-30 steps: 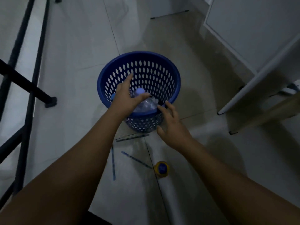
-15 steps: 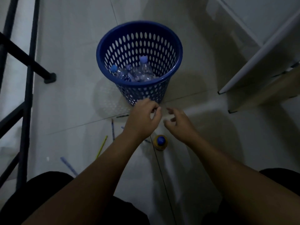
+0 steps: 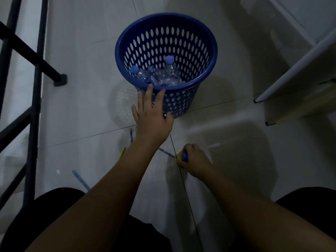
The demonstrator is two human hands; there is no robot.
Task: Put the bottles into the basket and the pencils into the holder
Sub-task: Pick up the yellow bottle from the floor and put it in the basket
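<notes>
A blue perforated basket (image 3: 209, 51) stands on the tiled floor with clear bottles (image 3: 170, 73) with blue caps lying inside. My left hand (image 3: 152, 119) is held flat with fingers spread in front of the basket's near wall, holding nothing. Lower right, my right hand (image 3: 195, 160) is closed around a small yellow holder (image 3: 181, 157) with a blue centre on the floor. Pencils lie scattered near my left arm: a blue one (image 3: 131, 135), a yellow one (image 3: 122, 152), another blue one (image 3: 165, 152) beside the holder, and a blue one (image 3: 81, 180) farther left.
A black metal railing (image 3: 36, 88) runs down the left side, its foot (image 3: 61, 80) on the floor left of the basket. White furniture (image 3: 300, 66) with legs fills the upper right. My dark-clothed knees (image 3: 54, 215) frame the bottom.
My left hand has opened and stretched forward against the basket. My right hand has dropped back and closed around the yellow holder. The view has tilted slightly downward.
</notes>
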